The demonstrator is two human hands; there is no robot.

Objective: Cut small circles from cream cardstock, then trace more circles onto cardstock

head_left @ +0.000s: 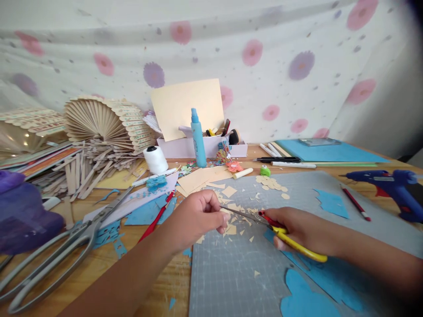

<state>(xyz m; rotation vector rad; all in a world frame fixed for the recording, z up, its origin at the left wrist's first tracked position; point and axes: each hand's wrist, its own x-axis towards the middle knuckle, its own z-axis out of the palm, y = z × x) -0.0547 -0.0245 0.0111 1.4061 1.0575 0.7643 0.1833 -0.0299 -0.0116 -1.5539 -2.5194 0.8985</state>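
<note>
My right hand (300, 229) is wrapped round the yellow handle of a small pair of scissors (291, 244), whose thin metal blades point left over the cutting mat (231, 273). At the blade tips is my left hand (201, 213), its thumb and fingers pinched together; what they hold, if anything, is hidden. Small cream paper scraps (231, 230) lie scattered under and between both hands. Several cream paper circles (271, 182) rest farther back on the mat. Blue paper cut-outs (306, 297) lie below my right hand.
Large grey scissors (72, 244) and a purple container (26, 215) occupy the left side. A blue glue gun (386, 178) and a dark red pencil (355, 201) lie right. Behind stand a blue bottle (198, 143), a thread spool (155, 160) and a craft-stick fan (99, 119).
</note>
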